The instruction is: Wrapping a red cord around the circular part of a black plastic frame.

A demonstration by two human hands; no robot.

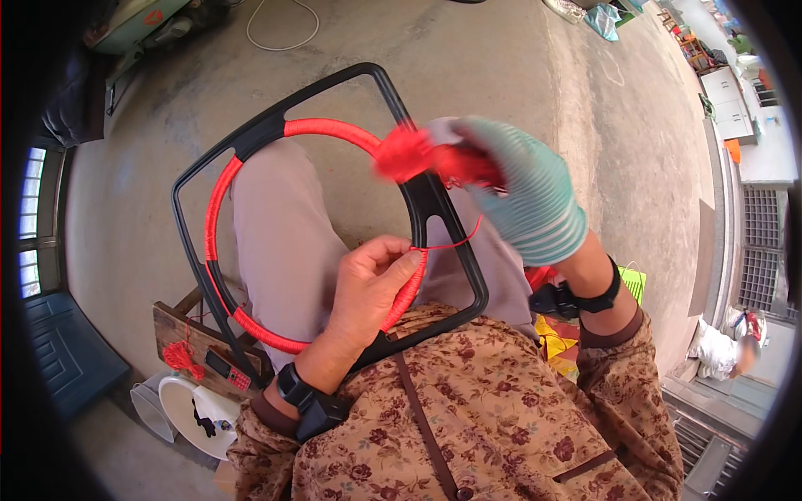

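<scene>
A black plastic frame (261,135) with rounded corners rests over my lap. Its inner ring is wrapped in long stretches with red cord (334,128), with bare black parts between them. My left hand (363,292), bare, pinches the ring between thumb and fingers at the end of the wrapping on the near right. In a striped green-and-white glove, my right hand (526,192) closes on a bundle of red cord (418,159), blurred by motion, above the frame's right side. A thin strand of cord runs from the left thumb toward the right hand.
At the lower left, a wooden board (170,321) holds another red cord bundle (180,357) and a phone (225,367). Beside it stands a white basin (177,405). A yellow package (555,342) lies by my right thigh. A cable loop (284,48) lies on the concrete floor.
</scene>
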